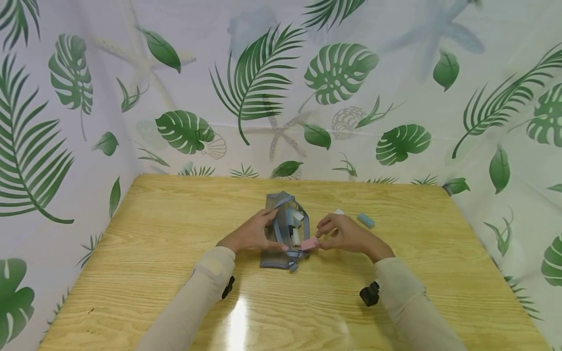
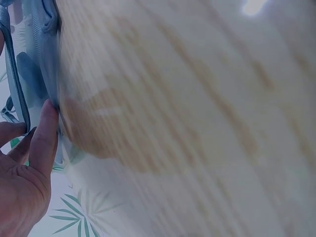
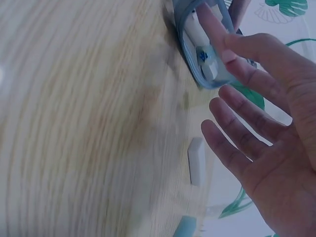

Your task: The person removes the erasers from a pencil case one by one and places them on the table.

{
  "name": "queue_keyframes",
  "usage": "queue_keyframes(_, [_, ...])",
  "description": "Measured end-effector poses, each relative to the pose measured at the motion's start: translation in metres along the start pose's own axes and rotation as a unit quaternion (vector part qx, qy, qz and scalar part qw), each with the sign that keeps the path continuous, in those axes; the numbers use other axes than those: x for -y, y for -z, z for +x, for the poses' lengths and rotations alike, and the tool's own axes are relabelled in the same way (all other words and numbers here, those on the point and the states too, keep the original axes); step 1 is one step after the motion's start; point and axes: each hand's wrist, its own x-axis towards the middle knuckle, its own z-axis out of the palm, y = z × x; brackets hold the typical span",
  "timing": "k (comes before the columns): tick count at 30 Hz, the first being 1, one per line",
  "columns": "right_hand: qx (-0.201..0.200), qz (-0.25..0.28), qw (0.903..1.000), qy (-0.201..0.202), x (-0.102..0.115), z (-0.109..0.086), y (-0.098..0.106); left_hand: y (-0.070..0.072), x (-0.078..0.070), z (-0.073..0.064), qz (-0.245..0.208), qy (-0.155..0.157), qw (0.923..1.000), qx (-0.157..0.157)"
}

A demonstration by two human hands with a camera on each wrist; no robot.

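A grey-blue mesh zip pouch (image 1: pixel 269 257) lies on the table with its mouth spread, and several small white and blue pieces (image 1: pixel 295 237) show inside. My left hand (image 1: pixel 254 231) holds it from the left, thumb at the near end and fingers at the far side. At the right edge of the mouth, my right hand (image 1: pixel 349 235) pinches a pink eraser (image 1: pixel 309 244) between thumb and index finger. In the right wrist view the other fingers of that hand are spread, and the eraser (image 3: pixel 229 56) overlaps the pouch opening.
A blue eraser (image 1: pixel 365 221) lies on the wooden table (image 1: pixel 175 214) beyond my right hand. Close to it is a white eraser (image 3: pixel 197 162), mostly hidden behind that hand in the head view. Leaf-patterned cloth (image 1: pixel 272 97) stands behind the table and along its sides.
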Motion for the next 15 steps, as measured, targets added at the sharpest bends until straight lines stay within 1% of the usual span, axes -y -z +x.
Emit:
queue_keyframes(8, [-0.028,0.020,0.9991,-0.024,-0.009,-0.013,0.010,0.000,0.002,0.001,0.000,-0.004,1.0000,0.003])
queue_keyframes(11, [-0.035,0.010,0.9990,-0.028,-0.012,-0.017,0.014,0.000,0.002,0.001,0.001,-0.002,1.0000,0.004])
queue_keyframes(15, [-0.041,-0.016,0.9987,-0.027,-0.017,-0.021,0.019,0.000,0.001,-0.001,0.002,-0.002,1.0000,0.004])
